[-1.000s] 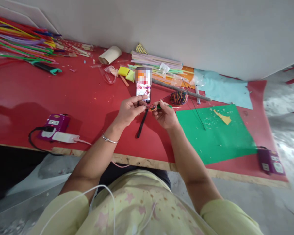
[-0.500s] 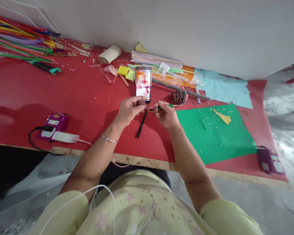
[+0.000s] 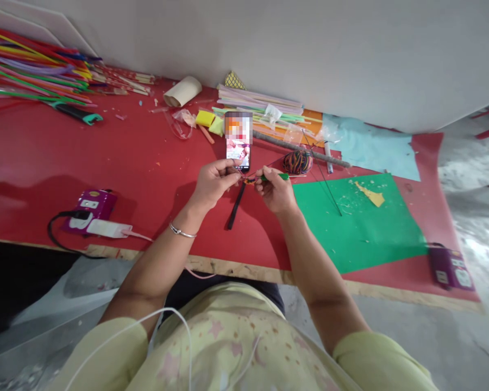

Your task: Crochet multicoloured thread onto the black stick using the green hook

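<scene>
My left hand (image 3: 212,185) is closed in a pinch on dark multicoloured yarn, just in front of a lit phone (image 3: 245,155). A small worked strip of yarn (image 3: 250,180) lies between my two hands. In my right hand (image 3: 277,193), thumb and fingers grip a green-handled crochet hook (image 3: 284,177), whose tip points left toward the strip. From the work, a strand runs up to the multicoloured yarn ball (image 3: 297,162) right of the phone. A black strap (image 3: 235,209) hangs below the phone. The hook's tip is too small to make out clearly.
Behind the phone lie a stick (image 3: 285,142), straws (image 3: 261,98) and yellow packets (image 3: 205,118). A green sheet (image 3: 362,228) with scraps is at right. Colourful pipe cleaners (image 3: 32,70) fill the far left; a purple power box (image 3: 100,205) with cables sits at left.
My right hand has shifted very slightly left with the hook, closer to my left hand. The strand to the ball hangs lower, and the small strip shows more plainly.
</scene>
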`<act>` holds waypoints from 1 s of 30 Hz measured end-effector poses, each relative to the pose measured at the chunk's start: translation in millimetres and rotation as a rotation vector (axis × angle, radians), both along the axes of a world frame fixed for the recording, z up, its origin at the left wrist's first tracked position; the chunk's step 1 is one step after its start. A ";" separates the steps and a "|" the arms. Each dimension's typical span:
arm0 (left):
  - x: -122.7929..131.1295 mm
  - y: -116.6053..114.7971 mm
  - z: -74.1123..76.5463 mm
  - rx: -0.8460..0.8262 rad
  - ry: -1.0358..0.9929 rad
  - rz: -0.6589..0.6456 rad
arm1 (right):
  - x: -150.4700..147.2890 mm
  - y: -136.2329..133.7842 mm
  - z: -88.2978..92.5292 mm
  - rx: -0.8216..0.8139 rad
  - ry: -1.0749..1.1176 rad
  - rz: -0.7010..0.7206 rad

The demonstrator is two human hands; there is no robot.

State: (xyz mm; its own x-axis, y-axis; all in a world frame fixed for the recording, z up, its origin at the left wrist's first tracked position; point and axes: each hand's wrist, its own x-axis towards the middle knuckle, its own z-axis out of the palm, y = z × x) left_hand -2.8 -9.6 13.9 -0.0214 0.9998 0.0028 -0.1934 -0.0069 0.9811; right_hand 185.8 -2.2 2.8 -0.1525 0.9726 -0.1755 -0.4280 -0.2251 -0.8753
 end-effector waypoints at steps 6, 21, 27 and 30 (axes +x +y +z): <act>0.7 2.7 -1.9 -0.014 -0.004 0.059 | -4.6 -1.7 -2.3 0.023 0.001 -0.038; 1.3 6.4 -9.6 0.032 -0.001 0.090 | -14.7 -4.2 -2.9 0.018 -0.022 -0.129; 2.9 6.2 -11.4 0.064 0.013 0.115 | -20.8 -6.6 -7.3 0.033 0.026 -0.162; 3.1 5.4 -11.4 0.084 0.031 0.132 | -23.1 -7.4 -8.0 0.025 0.044 -0.177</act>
